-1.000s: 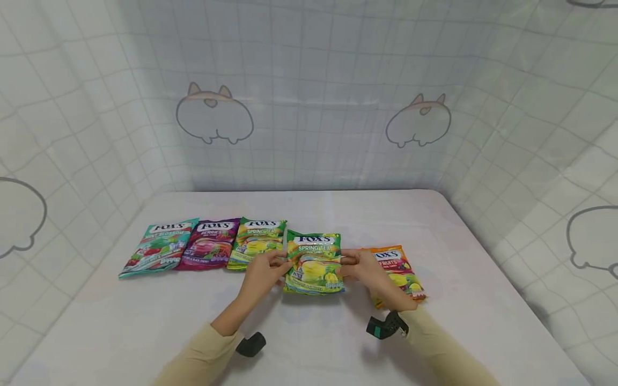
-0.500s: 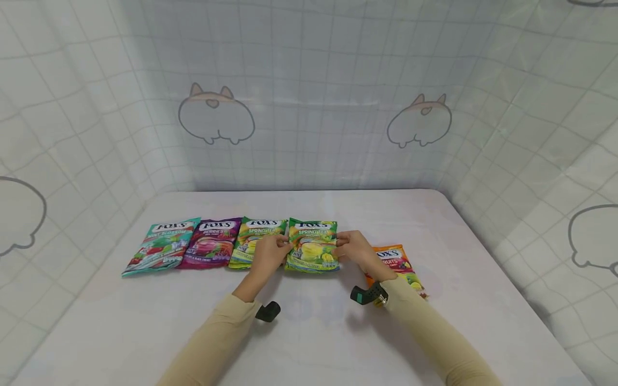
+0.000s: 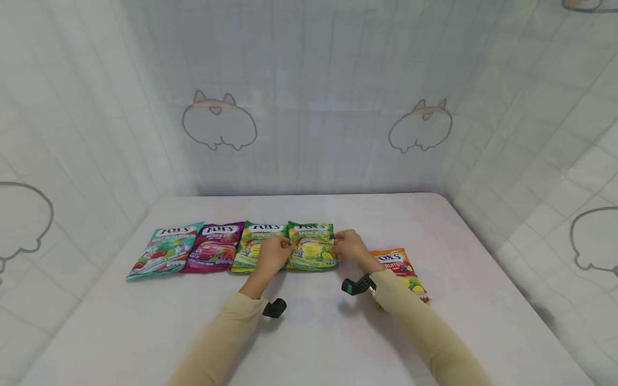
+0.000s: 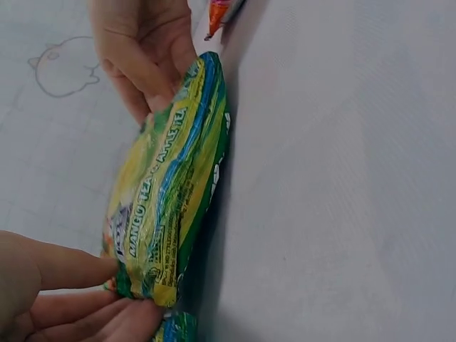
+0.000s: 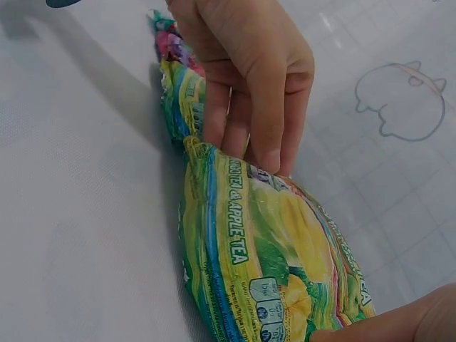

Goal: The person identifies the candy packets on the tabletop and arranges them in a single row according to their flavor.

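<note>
A green Spring Tea candy bag [image 3: 311, 247] lies face up at the right end of a row on the white table. My left hand [image 3: 272, 253] pinches its left edge; the thumb and fingers around that corner show in the left wrist view [image 4: 78, 292]. At the opposite edge, my right hand [image 3: 351, 247] grips the bag between thumb and fingers. Its thumb [image 5: 399, 324] lies on the printed face in the right wrist view. Another green Spring Tea bag [image 3: 253, 246] sits just left, partly covered by the left hand.
A purple Berries bag [image 3: 212, 249] and a teal Mint Blossom bag [image 3: 166, 249] continue the row leftward. An orange-red Fruits bag [image 3: 407, 273] lies apart at the right, partly under the right forearm. A grid-patterned cloth wall [image 3: 309, 155] rises behind the table.
Both hands have carried the green bag away from me and lowered it beside the other Spring Tea bag. The other bags keep their places; the head view has shifted slightly.
</note>
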Tool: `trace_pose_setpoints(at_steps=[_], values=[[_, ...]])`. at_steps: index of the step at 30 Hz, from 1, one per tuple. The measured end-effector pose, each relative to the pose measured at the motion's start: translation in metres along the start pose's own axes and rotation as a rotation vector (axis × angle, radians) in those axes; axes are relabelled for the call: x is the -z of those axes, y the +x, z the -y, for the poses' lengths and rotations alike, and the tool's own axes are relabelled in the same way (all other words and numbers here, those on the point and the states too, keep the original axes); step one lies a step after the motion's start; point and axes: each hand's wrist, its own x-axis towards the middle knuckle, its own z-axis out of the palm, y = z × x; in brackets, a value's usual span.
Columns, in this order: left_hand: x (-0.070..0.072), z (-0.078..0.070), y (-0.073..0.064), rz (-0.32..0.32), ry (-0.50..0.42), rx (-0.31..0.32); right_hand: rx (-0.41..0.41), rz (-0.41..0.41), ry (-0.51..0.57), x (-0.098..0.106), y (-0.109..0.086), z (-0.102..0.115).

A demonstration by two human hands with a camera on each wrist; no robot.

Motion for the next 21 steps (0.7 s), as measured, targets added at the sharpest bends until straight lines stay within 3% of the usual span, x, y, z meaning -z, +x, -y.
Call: trace_pose_setpoints(at_steps=[6,21], values=[[-0.0003,-0.0020,-0.0025,0.005,0.097,-0.017,0.014,-0.015,-0.026,-0.0019,-0.0005,-0.0026],[0.0012,0.0045,-0.0046,-0.013,0.001,-0.028,0.005,-0.039,-0.072,-0.0102,-0.0056,0.0047]])
